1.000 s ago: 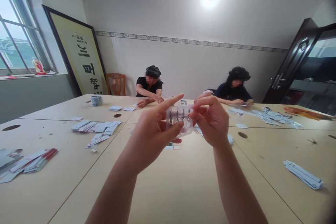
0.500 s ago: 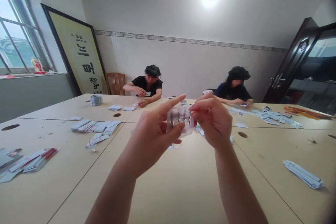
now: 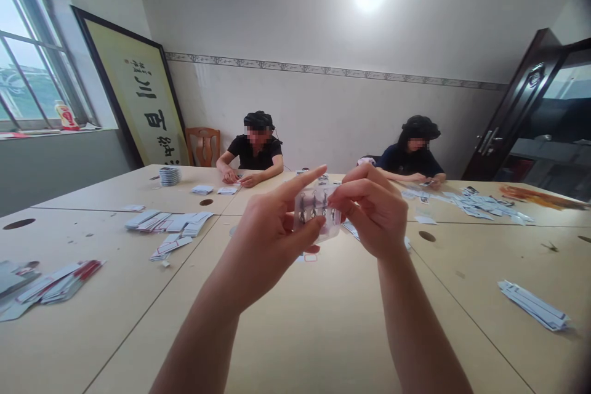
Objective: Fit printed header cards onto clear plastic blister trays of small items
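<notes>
My left hand (image 3: pixel 272 231) grips a small clear plastic pack (image 3: pixel 330 231) above the table, its thumb across the front and its index finger stretched out past the top. Rows of small dark metal pieces, which look like fishing swivels (image 3: pixel 314 200), show through the pack. My right hand (image 3: pixel 376 206) is closed in a pinch at the pack's upper right, thumb and index fingertips against its face. Whatever lies between those fingertips is hidden. The right fingers cover part of the right-hand rows.
Stacks of white cards (image 3: pixel 168 223) lie to the left, with another bundle (image 3: pixel 533 306) at the right. Scattered cards (image 3: pixel 480 204) and a round stack (image 3: pixel 169 176) lie farther back. Two people (image 3: pixel 253 151) sit across the table (image 3: pixel 314 332), handling small items.
My right fingertips have shifted slightly left across the pack's face. My left hand and the pack stay put. The person at the far left has lowered their hands to the table.
</notes>
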Demonstrator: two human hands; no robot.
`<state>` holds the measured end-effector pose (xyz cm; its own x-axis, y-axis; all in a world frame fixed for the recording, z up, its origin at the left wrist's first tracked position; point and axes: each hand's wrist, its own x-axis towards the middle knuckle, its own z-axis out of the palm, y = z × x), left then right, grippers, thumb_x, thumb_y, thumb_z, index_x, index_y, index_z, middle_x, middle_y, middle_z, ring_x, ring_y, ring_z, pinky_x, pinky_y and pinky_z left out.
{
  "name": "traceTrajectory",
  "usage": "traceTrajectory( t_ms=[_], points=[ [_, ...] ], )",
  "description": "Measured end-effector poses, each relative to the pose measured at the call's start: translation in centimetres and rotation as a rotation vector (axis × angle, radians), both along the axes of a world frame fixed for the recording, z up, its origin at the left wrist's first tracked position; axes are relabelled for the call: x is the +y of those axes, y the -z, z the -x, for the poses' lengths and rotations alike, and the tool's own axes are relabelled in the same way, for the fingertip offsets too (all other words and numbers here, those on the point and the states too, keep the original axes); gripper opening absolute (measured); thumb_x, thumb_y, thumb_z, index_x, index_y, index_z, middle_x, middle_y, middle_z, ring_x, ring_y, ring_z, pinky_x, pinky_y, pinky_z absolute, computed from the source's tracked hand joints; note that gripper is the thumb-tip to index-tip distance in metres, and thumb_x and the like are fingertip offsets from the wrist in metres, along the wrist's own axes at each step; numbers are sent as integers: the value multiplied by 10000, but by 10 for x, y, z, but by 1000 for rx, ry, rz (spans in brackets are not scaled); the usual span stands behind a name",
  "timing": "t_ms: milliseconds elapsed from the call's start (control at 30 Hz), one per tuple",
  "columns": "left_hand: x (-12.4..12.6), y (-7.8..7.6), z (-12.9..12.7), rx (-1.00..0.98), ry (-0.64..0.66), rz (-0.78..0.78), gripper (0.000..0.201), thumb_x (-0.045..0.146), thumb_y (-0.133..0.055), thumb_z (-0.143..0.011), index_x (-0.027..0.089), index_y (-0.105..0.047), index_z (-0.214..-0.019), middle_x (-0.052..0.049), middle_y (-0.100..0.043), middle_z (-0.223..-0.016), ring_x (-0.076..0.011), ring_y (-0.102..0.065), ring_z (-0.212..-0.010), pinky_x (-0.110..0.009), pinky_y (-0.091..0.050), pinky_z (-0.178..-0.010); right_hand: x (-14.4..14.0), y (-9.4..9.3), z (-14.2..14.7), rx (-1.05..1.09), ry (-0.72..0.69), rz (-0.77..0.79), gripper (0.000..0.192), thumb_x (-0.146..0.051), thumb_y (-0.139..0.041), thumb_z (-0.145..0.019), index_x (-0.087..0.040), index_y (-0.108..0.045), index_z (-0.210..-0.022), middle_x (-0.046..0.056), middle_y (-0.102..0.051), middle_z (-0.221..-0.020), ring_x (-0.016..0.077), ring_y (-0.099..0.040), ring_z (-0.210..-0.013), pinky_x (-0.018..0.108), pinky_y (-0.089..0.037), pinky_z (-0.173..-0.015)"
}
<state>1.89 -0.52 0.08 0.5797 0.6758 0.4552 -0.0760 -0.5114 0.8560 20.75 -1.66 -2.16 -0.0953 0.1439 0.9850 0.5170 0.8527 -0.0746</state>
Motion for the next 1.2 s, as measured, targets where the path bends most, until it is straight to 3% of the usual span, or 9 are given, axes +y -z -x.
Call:
traceTrajectory(
  t_ms=[400,567,867,1033,1133,1200],
  points=[
    [2,0,1,0,10,10,648,227,-718,-848,275,-535,-1469,25,-547,-727,-79,-455,-560,-285,-658,-618,-2,-1,-2,-36,-66,96,170,-98,-602,-944,-240,-681,-892,-8,-548,-824,105,-587,-686,237,-528,-532],
    [4,1,2,-11,28,31,646,242,-731,-842,272,-545,-1460,0,-590,-801,-95,-529,-609,-294,-665,-625,-3,1,-3,-14,-122,141,165,-118,-601,-954,-243,-688,-891,-10,-540,-835,94,-583,-675,220,-536,-509],
    [9,-2,4,-8,31,41,665,275,-756,-839,266,-531,-1465,-4,-601,-796,-136,-616,-684,-322,-679,-652,0,0,0,116,-225,138,135,-105,-710,-879,-240,-716,-887,-20,-572,-817,78,-576,-640,203,-540,-479],
    [20,-4,11,5,-6,34,729,327,-772,-830,252,-483,-1495,-62,-653,-983,-196,-698,-788,-352,-686,-662,6,4,0,229,-279,227,114,-128,-729,-867,-239,-724,-891,-35,-573,-822,58,-584,-589,203,-540,-491],
    [28,-4,15,10,-57,9,778,328,-777,-822,309,-427,-1516,-54,-657,-1004,-210,-709,-808,-359,-684,-651,11,5,-2,261,-335,281,87,-176,-733,-881,-249,-751,-925,-42,-580,-823,46,-596,-548,199,-523,-487],
    [32,-3,14,-30,-137,-43,686,303,-776,-809,322,-509,-1441,-35,-656,-950,-193,-700,-760,-330,-675,-617,13,6,-2,298,-364,317,66,-222,-716,-906,-260,-764,-931,-39,-606,-830,41,-597,-516,202,-499,-476]
  ],
)
